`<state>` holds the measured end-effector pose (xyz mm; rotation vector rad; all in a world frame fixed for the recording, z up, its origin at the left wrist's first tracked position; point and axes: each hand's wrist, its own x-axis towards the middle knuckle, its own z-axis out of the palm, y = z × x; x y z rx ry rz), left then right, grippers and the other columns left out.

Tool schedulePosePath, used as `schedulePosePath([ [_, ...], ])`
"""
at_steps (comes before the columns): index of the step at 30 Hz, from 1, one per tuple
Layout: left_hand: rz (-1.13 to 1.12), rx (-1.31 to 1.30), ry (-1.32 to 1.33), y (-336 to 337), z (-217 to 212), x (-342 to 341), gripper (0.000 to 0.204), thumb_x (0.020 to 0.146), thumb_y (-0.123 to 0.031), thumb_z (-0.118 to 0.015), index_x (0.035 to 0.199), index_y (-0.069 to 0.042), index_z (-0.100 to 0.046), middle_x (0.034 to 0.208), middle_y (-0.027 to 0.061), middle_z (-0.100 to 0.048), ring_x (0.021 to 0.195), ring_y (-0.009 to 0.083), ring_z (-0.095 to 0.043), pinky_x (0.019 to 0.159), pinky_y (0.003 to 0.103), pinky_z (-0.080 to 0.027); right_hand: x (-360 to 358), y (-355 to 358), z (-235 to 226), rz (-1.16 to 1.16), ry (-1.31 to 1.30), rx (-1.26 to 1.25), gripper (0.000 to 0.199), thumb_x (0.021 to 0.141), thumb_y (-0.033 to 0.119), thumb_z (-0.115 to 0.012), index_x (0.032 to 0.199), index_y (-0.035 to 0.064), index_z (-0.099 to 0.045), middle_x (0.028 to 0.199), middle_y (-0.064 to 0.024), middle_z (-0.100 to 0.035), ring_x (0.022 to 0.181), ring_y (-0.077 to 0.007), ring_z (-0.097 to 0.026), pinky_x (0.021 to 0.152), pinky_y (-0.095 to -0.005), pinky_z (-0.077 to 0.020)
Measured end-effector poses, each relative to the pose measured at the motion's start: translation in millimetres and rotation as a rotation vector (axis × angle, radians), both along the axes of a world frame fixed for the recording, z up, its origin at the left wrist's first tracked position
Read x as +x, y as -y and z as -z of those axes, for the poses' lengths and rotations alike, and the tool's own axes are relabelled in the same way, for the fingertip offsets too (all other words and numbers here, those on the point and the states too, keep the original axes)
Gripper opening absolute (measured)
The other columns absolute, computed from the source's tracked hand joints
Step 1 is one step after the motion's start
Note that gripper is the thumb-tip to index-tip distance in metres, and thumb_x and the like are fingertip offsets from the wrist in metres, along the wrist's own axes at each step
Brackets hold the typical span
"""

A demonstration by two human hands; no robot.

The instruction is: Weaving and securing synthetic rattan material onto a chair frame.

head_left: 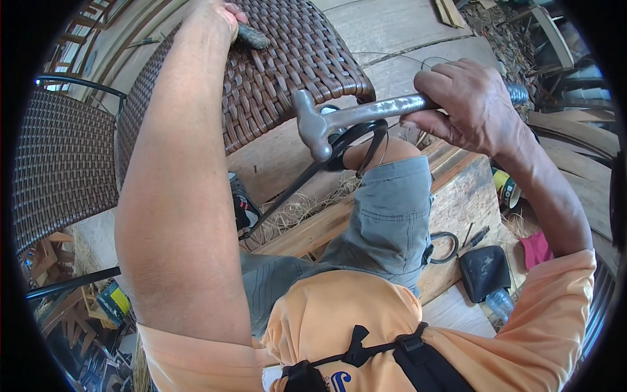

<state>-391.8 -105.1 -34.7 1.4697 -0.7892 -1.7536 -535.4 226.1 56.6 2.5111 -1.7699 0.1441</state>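
My right hand (467,104) is wrapped round the shaft of a metal hammer (375,112), whose head points left, near the front edge of a brown woven wicker seat (290,59). At the top of the view my left hand (219,16) is closed over the seat. Out of it sticks the end of a dark, rough, rod-like piece (253,37), which rests on or just above the weave; its other end is hidden by my hand. Below the hammer head, a black curved piece (356,140) of what looks like a chair frame crosses in front of my knee.
Another woven panel (62,157) with a black frame stands at the left. By my right leg are a wooden block (457,209), scissors-like black handles (444,247), a dark pouch (484,273) and a plastic bottle (499,304). Loose fibre strands (294,215) and wood scraps litter the floor.
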Motion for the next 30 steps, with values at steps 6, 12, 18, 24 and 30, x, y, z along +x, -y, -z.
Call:
schedulePosePath([
  [6, 0.089, 0.02, -0.078, 48, 23, 15, 0.016, 0.074, 0.002, -0.034, 0.061, -0.007, -0.035, 0.048, 0.0034, -0.034, 0.039, 0.0165, -0.035, 0.04, 0.03, -0.035, 11, -1, 6, 0.053, 0.033, 0.084, 0.044, 0.08, 0.051, -0.053, 0.07, 0.0082, -0.051, 0.061, -0.0081, -0.052, 0.059, -0.0281, -0.057, 0.052, -0.0393, -0.0447],
  [12, -0.092, -0.009, -0.022, 10, 7, 1, 0.013, 0.072, 0.003, -0.037, 0.062, -0.005, -0.036, 0.052, 0.0065, -0.038, 0.041, 0.0187, -0.039, 0.04, 0.032, -0.035, 18, -16, -7, -0.014, 0.133, 0.172, 0.045, 0.081, 0.051, -0.054, 0.069, 0.0082, -0.051, 0.058, -0.0069, -0.051, 0.054, -0.0268, -0.058, 0.049, -0.0366, -0.0462],
  [18, -0.047, -0.029, -0.017, 17, 10, 4, 0.014, 0.075, 0.0, -0.038, 0.061, -0.004, -0.038, 0.049, 0.0077, -0.037, 0.04, 0.0203, -0.039, 0.039, 0.033, -0.035, 37, -11, -30, -0.023, 0.206, 0.174, 0.044, 0.08, 0.051, -0.054, 0.07, 0.0083, -0.05, 0.057, -0.0083, -0.05, 0.056, -0.0284, -0.057, 0.05, -0.0372, -0.0457],
  [24, -0.073, -0.077, -0.059, 12, 12, 8, 0.011, 0.076, -0.001, -0.038, 0.066, -0.003, -0.04, 0.049, 0.0069, -0.036, 0.039, 0.0193, -0.038, 0.039, 0.033, -0.035, 23, -20, -24, 0.048, 0.205, 0.208, 0.048, 0.079, 0.056, -0.053, 0.071, 0.0085, -0.051, 0.059, -0.0083, -0.052, 0.056, -0.0281, -0.058, 0.05, -0.0383, -0.0456],
  [30, -0.052, -0.067, -0.089, 3, 8, 2, 0.009, 0.076, 0.001, -0.037, 0.069, -0.001, -0.041, 0.051, 0.0084, -0.039, 0.04, 0.02, -0.039, 0.04, 0.034, -0.037, 9, -6, -5, 0.146, 0.083, 0.237, 0.05, 0.081, 0.055, -0.051, 0.069, 0.0068, -0.051, 0.057, -0.0105, -0.052, 0.055, -0.0303, -0.058, 0.049, -0.0396, -0.0457],
])
